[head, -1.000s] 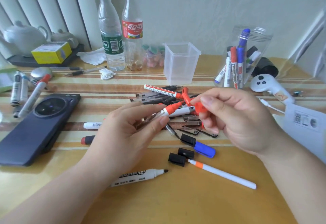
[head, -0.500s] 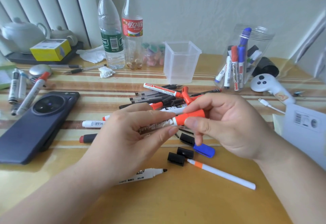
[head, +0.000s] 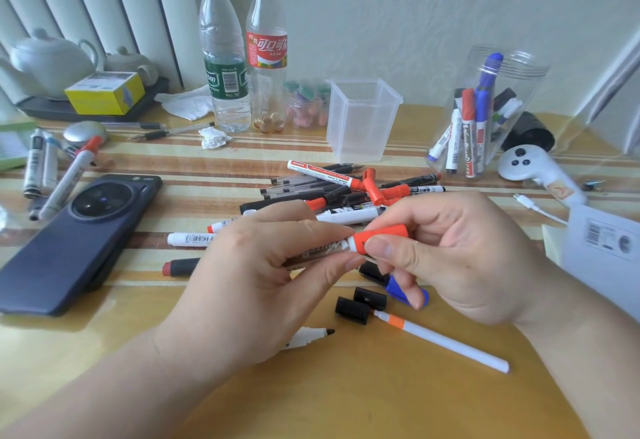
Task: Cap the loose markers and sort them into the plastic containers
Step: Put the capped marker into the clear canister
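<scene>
My left hand (head: pixel 263 276) grips the white barrel of a red marker (head: pixel 322 250) above the table. The fingers of my right hand (head: pixel 457 258) pinch its red cap (head: pixel 381 236), which sits on the marker's tip. Behind my hands lies a pile of loose markers and pens (head: pixel 346 189). Two black caps (head: pixel 360 305) and a thin white pen (head: pixel 446 341) lie in front, and an uncapped black-tipped marker (head: pixel 311 334) pokes out beside my left wrist. A square clear container (head: pixel 363 120) stands at the back. A round clear jar (head: pixel 485 113) holds several capped markers.
A dark phone (head: pixel 76 241) lies at the left, with more markers (head: pixel 52 168) beyond it. Two plastic bottles (head: pixel 242 58), a teapot (head: pixel 48 58) and a yellow box (head: pixel 104 92) stand at the back. A white controller (head: pixel 533 168) and a white box (head: pixel 606 241) are at the right.
One second ago my right hand held the red cap apart from the marker's tip. The cap now sits over the tip, and both hands have come together.
</scene>
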The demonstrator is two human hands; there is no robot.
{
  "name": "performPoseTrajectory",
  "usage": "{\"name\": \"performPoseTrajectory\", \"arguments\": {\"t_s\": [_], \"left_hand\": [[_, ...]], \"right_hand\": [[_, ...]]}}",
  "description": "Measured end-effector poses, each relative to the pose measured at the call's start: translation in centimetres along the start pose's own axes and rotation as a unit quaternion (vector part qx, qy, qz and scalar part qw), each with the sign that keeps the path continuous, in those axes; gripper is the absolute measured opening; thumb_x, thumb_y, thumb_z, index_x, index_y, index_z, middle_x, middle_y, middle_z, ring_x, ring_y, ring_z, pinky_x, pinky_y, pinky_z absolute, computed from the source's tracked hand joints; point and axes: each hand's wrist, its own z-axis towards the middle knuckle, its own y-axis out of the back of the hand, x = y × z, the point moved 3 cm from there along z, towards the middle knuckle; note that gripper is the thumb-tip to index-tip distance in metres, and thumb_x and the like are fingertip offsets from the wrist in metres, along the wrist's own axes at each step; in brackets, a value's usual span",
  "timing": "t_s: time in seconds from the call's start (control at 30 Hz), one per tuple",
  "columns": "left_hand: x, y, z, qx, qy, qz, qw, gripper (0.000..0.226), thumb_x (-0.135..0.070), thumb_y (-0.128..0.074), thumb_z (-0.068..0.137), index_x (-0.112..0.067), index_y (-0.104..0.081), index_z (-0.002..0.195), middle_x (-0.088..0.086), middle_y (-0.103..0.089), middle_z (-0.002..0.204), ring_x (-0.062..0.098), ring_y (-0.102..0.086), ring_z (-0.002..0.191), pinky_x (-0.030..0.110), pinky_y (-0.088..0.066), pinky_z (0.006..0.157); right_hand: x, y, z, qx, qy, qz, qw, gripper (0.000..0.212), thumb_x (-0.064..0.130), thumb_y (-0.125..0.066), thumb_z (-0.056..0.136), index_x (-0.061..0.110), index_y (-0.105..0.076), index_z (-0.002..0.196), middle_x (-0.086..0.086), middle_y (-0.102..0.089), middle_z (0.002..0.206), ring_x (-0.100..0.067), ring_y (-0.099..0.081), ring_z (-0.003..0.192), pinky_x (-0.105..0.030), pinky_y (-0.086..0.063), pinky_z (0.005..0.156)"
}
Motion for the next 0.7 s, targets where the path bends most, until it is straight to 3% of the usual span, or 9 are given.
{"name": "performPoseTrajectory", "arguments": {"t_s": [0.13, 0.33, 0.5, 0.63, 0.7], "left_hand": [[-0.1, 0.0, -0.1, -0.004, -0.001, 0.015, 1.0, 0.015, -0.033, -0.07, 0.091, -0.042, -0.073, 0.104, -0.014, -0.052, 0.072, 0.01, -0.055, 0.068, 0.01, -0.036, 0.058], [0.1, -0.2, -0.2, 0.004, 0.015, 0.027, 1.0, 0.013, -0.038, -0.07, 0.09, -0.035, -0.076, 0.101, -0.012, -0.054, 0.072, 0.014, -0.056, 0.068, 0.015, -0.038, 0.057], [0.6, -0.4, 0.2, -0.041, 0.058, 0.011, 0.997, 0.02, -0.043, -0.072, 0.086, -0.027, -0.075, 0.098, -0.013, -0.063, 0.074, 0.009, -0.06, 0.071, 0.011, -0.041, 0.061], [1.2, -1.9, 0.1, 0.013, 0.142, -0.174, 0.974, 0.019, -0.026, -0.069, 0.088, -0.025, -0.061, 0.105, 0.001, -0.065, 0.091, 0.025, -0.062, 0.079, 0.041, -0.051, 0.067], [1.9, -2.3, 0.3, -0.028, 0.244, -0.336, 0.909, 0.009, -0.019, -0.062, 0.09, -0.026, -0.061, 0.097, 0.009, -0.066, 0.092, 0.027, -0.059, 0.077, 0.035, -0.049, 0.061]], "right_hand": [[0.0, -0.3, 0.1, 0.001, -0.001, -0.001, 1.0, 0.012, 0.025, -0.071, 0.084, 0.014, -0.077, 0.084, -0.014, -0.063, 0.062, -0.022, -0.051, 0.039, -0.029, -0.043, 0.042], [-0.2, -0.3, 0.1, -0.003, -0.019, -0.003, 1.0, 0.016, 0.027, -0.07, 0.085, 0.011, -0.075, 0.084, -0.009, -0.064, 0.061, -0.024, -0.051, 0.041, -0.029, -0.042, 0.04], [-0.3, -0.5, 0.5, -0.051, -0.012, 0.061, 0.997, 0.015, 0.026, -0.072, 0.082, 0.011, -0.074, 0.078, -0.009, -0.062, 0.061, -0.023, -0.052, 0.043, -0.028, -0.044, 0.041], [-0.6, -1.0, 1.0, -0.094, -0.006, 0.183, 0.979, 0.013, 0.017, -0.074, 0.08, 0.006, -0.073, 0.087, -0.012, -0.06, 0.067, -0.022, -0.055, 0.055, -0.026, -0.048, 0.051], [-1.1, -0.9, 1.3, -0.116, -0.018, 0.228, 0.967, 0.016, 0.016, -0.073, 0.083, 0.004, -0.071, 0.093, -0.008, -0.063, 0.075, -0.018, -0.059, 0.065, -0.026, -0.049, 0.054]]}}
